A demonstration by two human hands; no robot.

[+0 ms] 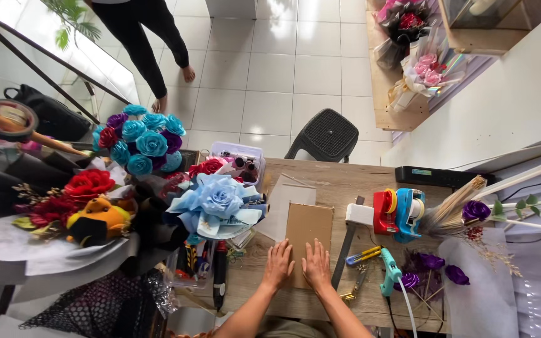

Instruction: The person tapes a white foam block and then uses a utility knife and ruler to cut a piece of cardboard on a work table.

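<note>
White floor tiles run behind a wooden worktop (370,181) crowded with florist's materials. Both hands lie flat, fingers spread and holding nothing, pressed side by side on the near end of a brown cardboard sheet (309,235). The left hand (278,265) rests across the sheet's left edge, partly on the wood; the right hand (316,266) sits fully on the card, so it has more of the sheet under it. The cardboard's long axis runs away from the person, toward the far edge of the worktop, with most of its length beyond the fingertips. A pale paper sheet (286,203) lies partly under it at the upper left.

Just right of the card lies a dark metal ruler (347,244), roughly parallel to it, then a yellow-and-blue utility knife (364,255) and a teal glue gun (391,272). Farther right stand a red-and-blue tape dispenser (399,211) and purple fabric roses (436,266). A light-blue ribbon bouquet (215,203) sits to the left. Another person's legs (151,44) stand on the tiles.
</note>
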